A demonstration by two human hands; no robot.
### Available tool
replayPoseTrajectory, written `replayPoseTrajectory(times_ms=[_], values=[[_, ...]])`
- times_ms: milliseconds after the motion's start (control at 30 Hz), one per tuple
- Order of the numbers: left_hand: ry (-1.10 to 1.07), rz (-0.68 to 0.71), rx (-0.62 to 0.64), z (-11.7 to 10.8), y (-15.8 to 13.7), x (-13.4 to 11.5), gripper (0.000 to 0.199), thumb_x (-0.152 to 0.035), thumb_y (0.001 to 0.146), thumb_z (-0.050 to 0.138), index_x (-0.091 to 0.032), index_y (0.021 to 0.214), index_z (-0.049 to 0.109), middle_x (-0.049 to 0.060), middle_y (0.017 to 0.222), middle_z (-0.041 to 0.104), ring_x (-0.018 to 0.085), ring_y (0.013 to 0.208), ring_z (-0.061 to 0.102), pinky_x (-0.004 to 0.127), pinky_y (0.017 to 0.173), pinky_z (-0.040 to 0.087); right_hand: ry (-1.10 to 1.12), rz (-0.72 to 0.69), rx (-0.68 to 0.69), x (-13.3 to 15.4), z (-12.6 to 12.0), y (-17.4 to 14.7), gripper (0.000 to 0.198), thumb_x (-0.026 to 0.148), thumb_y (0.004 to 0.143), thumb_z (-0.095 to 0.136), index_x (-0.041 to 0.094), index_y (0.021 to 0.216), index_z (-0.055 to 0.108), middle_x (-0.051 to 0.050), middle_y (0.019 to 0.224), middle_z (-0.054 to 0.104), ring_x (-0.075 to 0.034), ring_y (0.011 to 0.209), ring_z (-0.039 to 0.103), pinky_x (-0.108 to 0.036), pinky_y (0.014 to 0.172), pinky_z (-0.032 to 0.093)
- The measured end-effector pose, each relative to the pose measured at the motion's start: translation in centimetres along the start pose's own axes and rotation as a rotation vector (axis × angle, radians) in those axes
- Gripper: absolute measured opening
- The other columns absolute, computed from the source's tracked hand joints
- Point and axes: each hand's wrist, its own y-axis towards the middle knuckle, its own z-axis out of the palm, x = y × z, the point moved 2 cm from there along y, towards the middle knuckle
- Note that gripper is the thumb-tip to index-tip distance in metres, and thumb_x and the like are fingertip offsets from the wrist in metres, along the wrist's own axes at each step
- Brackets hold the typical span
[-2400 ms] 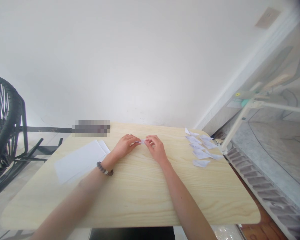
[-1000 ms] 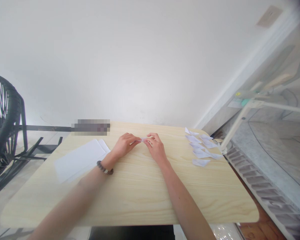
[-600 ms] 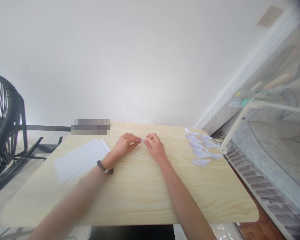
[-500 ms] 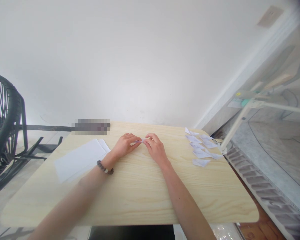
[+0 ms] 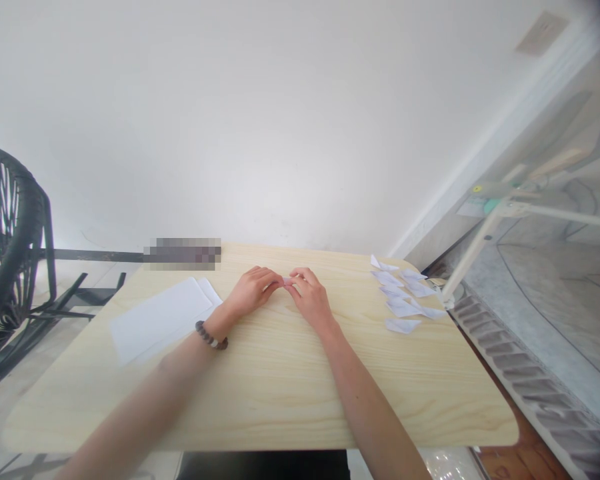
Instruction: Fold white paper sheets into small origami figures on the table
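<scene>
On a light wooden table [image 5: 280,387], my left hand [image 5: 253,291] and my right hand [image 5: 310,298] meet at the far middle. Between their fingertips they pinch a small white piece of paper [image 5: 287,281], mostly hidden by the fingers. A dark bead bracelet [image 5: 210,337] sits on my left wrist. Sheets of white paper [image 5: 163,317] lie flat to the left of my left hand. To the right of my right hand lie several small folded white paper pieces [image 5: 403,293].
A black wicker chair [image 5: 10,247] stands off the table's left side. A white wall rises behind the table. A white stand or rack [image 5: 485,227] stands at the right beside the table's far right corner, over a tiled floor.
My fingertips have closed in on the small paper, so less of it shows. My hands stay in the same place on the table.
</scene>
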Motion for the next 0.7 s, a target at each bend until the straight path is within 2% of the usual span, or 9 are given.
replayPoseTrajectory(times_ms=[167,300,500,700], values=[[-0.019,-0.027,0.007,0.1,0.1,0.0,0.016,-0.024,0.081,0.043,-0.018,0.089,0.055,0.003,0.084,0.060,0.013,0.078,0.052,0.028,0.073,0.038,0.041,0.009,0.009,-0.2,0.0,0.0,0.016,0.026,0.081,0.042,0.020,0.083,0.057,-0.003,0.096,0.052,-0.012,0.082,0.052,-0.024,0.073,0.043],[-0.039,-0.069,0.009,0.0,0.1,0.2,0.019,-0.022,0.082,0.040,-0.018,0.097,0.052,0.005,0.093,0.058,0.014,0.085,0.051,0.028,0.076,0.039,0.104,0.065,-0.039,-0.7,-0.1,0.0,0.018,0.025,0.082,0.040,0.019,0.082,0.057,-0.004,0.100,0.050,-0.011,0.078,0.054,-0.023,0.068,0.046],[-0.054,-0.036,-0.007,0.0,-0.1,0.5,0.021,-0.019,0.083,0.038,-0.019,0.095,0.055,0.006,0.089,0.057,0.014,0.084,0.052,0.028,0.075,0.041,0.226,0.105,-0.092,-1.4,0.0,0.0,0.019,0.022,0.081,0.040,0.019,0.082,0.058,-0.006,0.109,0.048,-0.012,0.081,0.055,-0.025,0.068,0.048],[-0.058,-0.035,-0.038,0.1,-0.1,0.6,0.021,-0.020,0.082,0.039,-0.020,0.096,0.055,0.006,0.092,0.057,0.014,0.085,0.053,0.028,0.076,0.042,0.291,0.164,-0.098,-1.9,0.3,-0.1,0.016,0.024,0.078,0.045,0.020,0.081,0.060,-0.005,0.107,0.053,-0.012,0.080,0.056,-0.023,0.065,0.050]])
